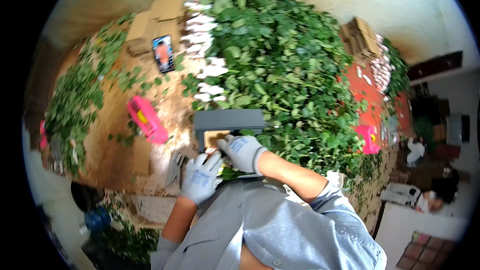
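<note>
Both my hands wear pale grey gloves and meet close to my body, at the front of a dark grey frame-like stand [227, 120]. My left hand [200, 179] has its fingers curled inward. Just above and to its right, my right hand [244, 153] is closed with its fingertips by the stand's opening. What they grip is hidden behind the gloves. A few green leaves [230, 173] show between and below the hands. To the right of the stand lies a big heap of leafy stems [280, 60], with white-wrapped ends [200, 30] lined up along its left side.
On the wooden table [112, 145] lie a pink tool-like object [147, 120], a cardboard piece [142, 156] and scattered leaves. A phone [163, 54] leans against folded cardboard [156, 22]. More cardboard [360, 39] and a pink object [367, 139] are at the right. A blue bottle [96, 218] is below left.
</note>
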Demonstrator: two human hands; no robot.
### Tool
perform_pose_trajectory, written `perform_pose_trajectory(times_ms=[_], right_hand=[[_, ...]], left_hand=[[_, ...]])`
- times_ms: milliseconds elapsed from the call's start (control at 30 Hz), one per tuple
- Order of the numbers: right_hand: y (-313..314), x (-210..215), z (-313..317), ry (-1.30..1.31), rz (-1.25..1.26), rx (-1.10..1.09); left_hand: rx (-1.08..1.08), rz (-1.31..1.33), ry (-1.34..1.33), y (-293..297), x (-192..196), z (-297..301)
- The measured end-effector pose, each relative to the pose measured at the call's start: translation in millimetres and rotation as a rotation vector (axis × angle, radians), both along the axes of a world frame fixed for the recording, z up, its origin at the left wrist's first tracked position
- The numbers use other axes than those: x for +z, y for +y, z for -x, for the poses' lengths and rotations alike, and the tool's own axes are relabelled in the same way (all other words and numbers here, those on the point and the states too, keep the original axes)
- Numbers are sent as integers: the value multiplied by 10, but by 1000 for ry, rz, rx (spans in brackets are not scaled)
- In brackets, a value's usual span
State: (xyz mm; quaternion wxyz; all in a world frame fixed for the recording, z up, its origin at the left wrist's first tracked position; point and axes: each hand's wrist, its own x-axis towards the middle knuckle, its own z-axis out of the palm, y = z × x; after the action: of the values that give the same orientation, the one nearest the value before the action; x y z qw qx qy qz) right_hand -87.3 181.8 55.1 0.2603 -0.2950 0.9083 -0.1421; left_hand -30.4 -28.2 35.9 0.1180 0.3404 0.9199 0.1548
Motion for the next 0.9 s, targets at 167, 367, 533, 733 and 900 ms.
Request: perform_pose_trajectory(times_ms=[167,367,533,733,900], right_hand=[[232,306,423,332,268,-271],[1004,-226,1368,546,28,-622],[1491,-781,1667,512,-301,-740],[1611,-942,1654,480,-616,-532],[1464,-859,1746,569,-698,-357]], left_hand=[[21,16,-29,9,19,-8],[-32,15,-26,49,40,48],[-33,-1,36,29,-70,1],[-25,-6,38,123,-27,28],[50,-25,-1,-3,-32,-68]])
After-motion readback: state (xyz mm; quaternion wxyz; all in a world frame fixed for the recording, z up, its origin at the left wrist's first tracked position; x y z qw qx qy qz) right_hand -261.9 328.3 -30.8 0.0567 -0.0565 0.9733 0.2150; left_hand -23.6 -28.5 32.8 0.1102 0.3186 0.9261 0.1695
